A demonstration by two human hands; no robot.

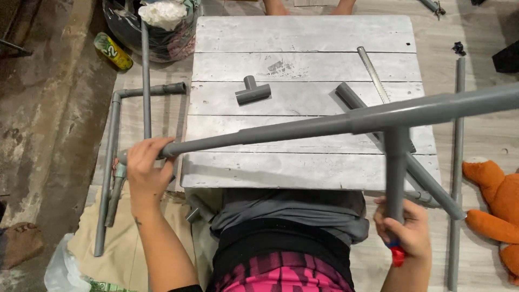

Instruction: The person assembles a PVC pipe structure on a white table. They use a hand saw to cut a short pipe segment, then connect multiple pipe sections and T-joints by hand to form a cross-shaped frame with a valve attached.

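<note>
Head view
Left hand: the left hand (145, 168) is closed around the near end of a long grey plastic pipe assembly (346, 120), fingers wrapped over the top.
Right hand: the right hand (406, 230) grips the lower end of the assembly's short downward branch; a red and blue object (397, 254) shows in that fist, its kind not discernible.
Pipe assembly: held above a whitewashed wooden plank table (303, 38), running from the left hand up and away past the right hand.
Table items: beyond both hands lie a loose grey T-fitting (251, 92), a metal ruler (373, 73) and another grey pipe (427, 181), set diagonally.
Floor: outward of the left hand lies a grey pipe frame with elbow joints (111, 157); outward of the right hand, an orange plush toy (494, 203).
</note>
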